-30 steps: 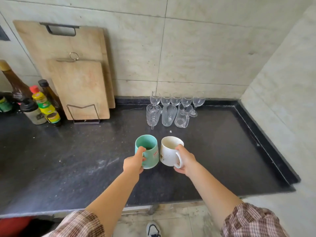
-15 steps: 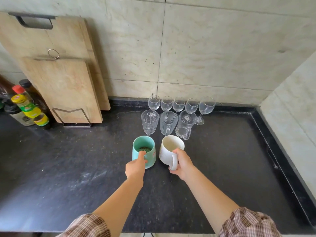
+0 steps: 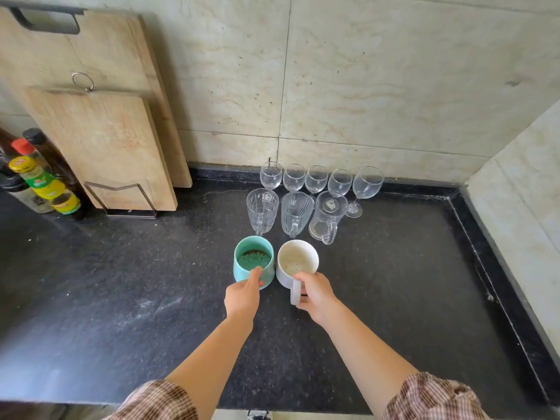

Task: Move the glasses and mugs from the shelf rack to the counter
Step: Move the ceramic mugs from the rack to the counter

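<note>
Teal mug and white mug side by side just before glass mugs, left hand gripping teal mug's near side, right hand curled round white handle.

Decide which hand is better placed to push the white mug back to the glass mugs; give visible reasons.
Right. The right hand has its grip on the white mug by the handle; the left hand holds the teal mug, on the other side.
</note>
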Action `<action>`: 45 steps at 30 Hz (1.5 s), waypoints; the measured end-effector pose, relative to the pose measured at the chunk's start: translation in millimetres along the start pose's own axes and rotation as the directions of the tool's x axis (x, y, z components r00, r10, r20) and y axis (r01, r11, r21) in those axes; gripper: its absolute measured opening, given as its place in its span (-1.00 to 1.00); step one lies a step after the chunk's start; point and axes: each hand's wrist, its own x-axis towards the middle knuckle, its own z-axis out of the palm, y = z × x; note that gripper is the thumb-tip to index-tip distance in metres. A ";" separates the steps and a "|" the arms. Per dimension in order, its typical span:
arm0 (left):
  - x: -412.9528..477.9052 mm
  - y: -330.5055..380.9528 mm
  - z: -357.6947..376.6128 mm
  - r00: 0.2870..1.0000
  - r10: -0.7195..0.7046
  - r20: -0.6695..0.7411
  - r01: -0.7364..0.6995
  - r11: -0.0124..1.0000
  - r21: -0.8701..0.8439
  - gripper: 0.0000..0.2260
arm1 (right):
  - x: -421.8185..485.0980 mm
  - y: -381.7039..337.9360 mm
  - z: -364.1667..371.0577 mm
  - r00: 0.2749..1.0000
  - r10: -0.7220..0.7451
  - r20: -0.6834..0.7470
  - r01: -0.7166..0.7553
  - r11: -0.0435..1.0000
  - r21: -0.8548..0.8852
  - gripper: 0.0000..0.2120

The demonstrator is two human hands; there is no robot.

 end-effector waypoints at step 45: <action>-247.8 -285.7 -528.6 0.659 0.444 -0.607 -0.065 0.838 0.542 -0.73 | -366.6 331.7 291.3 0.297 -0.175 0.939 0.842 -0.415 -0.344 -0.40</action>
